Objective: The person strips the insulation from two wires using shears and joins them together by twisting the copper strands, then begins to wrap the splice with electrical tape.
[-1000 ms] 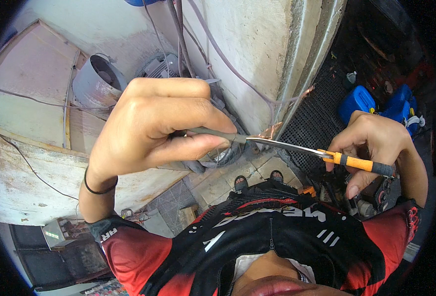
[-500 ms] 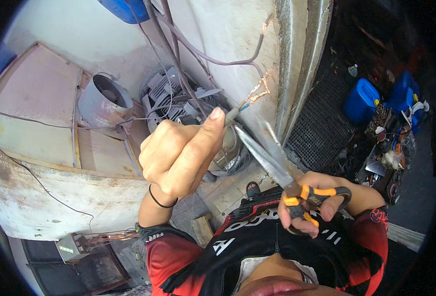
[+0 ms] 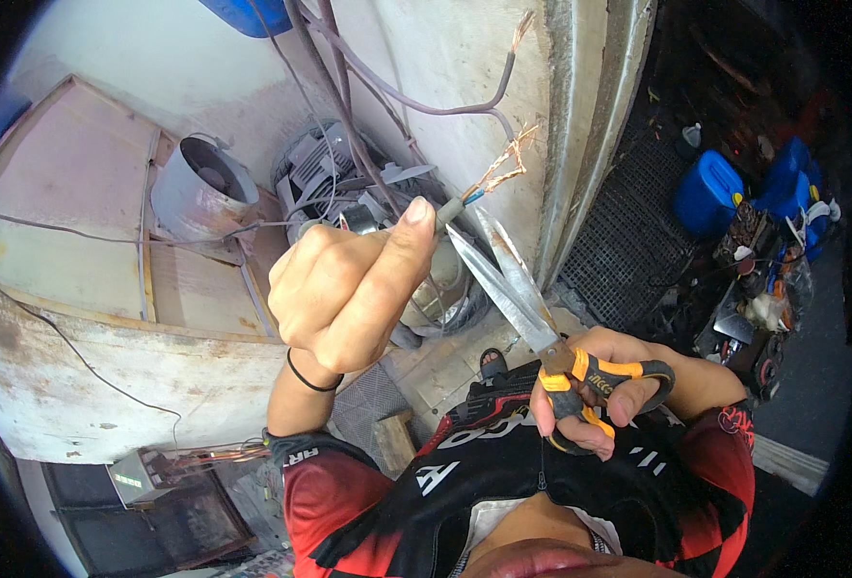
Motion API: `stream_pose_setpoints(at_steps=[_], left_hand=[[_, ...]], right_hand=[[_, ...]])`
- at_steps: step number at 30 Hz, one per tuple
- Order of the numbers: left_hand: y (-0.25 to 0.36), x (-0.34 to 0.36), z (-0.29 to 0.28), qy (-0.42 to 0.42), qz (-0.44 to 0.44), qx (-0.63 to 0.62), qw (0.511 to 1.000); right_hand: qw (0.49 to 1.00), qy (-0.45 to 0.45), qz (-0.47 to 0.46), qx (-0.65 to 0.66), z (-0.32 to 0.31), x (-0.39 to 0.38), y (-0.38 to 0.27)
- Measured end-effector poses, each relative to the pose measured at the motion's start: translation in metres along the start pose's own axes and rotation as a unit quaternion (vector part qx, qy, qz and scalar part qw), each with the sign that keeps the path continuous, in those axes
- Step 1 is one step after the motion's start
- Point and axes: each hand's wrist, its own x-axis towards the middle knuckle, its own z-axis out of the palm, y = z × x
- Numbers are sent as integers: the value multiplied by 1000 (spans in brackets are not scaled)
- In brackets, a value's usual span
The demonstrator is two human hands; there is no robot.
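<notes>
My left hand is closed, pinching a grey-sheathed cable between thumb and forefinger. Beyond the sheath, bare twisted copper strands fan out, with a short blue-insulated wire beside them. My right hand has its fingers through the orange and black handles of a pair of scissors. The blades are spread, and their tips are close beside the cable sheath; whether they touch it I cannot tell. Above, a separate greyish-purple wire bends upward to a frayed copper end.
A grey motor sits behind my left hand, near a round metal duct on a pale panelled housing. Dark cables hang along the wall. A blue jerrycan and assorted clutter lie at right. A small control box is at lower left.
Both hands and the scissors have shifted slightly left. The scissor tips have moved up closer to the sheath, and the bare copper strands now sit a little higher and further left.
</notes>
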Motion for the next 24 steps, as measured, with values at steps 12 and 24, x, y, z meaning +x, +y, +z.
stream_pose_setpoints(at_steps=[12, 24], left_hand=[[-3, 0, -3, 7, -4, -10, 1000], [-6, 0, 0, 32, 2, -8, 999]], right_hand=[[1000, -11, 7, 23, -2, 1, 1], [1000, -20, 2, 21, -3, 1, 1]])
